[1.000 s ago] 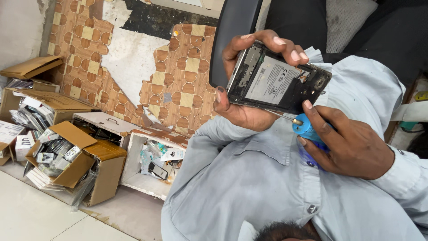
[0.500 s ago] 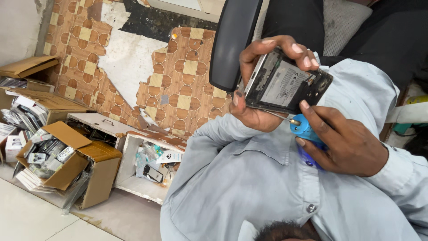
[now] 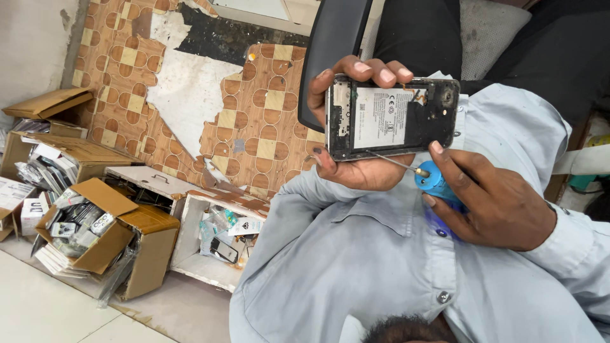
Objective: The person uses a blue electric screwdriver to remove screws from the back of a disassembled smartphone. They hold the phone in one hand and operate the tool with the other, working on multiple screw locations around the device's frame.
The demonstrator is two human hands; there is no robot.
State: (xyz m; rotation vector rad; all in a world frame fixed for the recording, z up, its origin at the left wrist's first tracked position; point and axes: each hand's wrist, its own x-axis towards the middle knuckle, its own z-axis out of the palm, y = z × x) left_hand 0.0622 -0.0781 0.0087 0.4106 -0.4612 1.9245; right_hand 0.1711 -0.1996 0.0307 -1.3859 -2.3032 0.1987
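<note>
The opened black smartphone with its white battery label bared (image 3: 391, 117), held up at twelve o'clock of the frame, looked light, stiff and fragile, best clasped by its edges as the left hand (image 3: 356, 121) did, fingers wrapped round it, while the right hand (image 3: 492, 203), at four o'clock of it, pinched a blue-handled thin-shafted screwdriver (image 3: 432, 181).

One head-worn camera looks steeply down, close above the person's lap.
</note>
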